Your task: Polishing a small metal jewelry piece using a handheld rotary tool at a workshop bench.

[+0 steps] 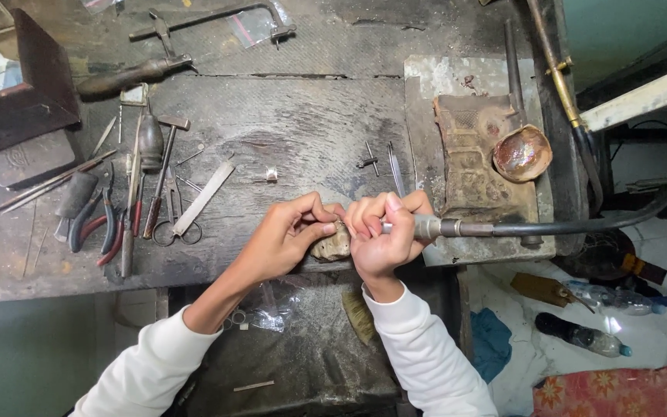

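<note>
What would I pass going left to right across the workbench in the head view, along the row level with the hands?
Red-handled pliers → small steel scissors → flat metal file → left hand → right hand gripping the metal rotary handpiece → its black flexible shaft.

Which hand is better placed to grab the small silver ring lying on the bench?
Left hand, probably: it sits nearer the small silver ring, while the right hand grips the metal rotary handpiece.

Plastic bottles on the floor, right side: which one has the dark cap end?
The lower bottle, nearest the red flowered cloth; its left end is black. The upper bottle is clear throughout.
</note>
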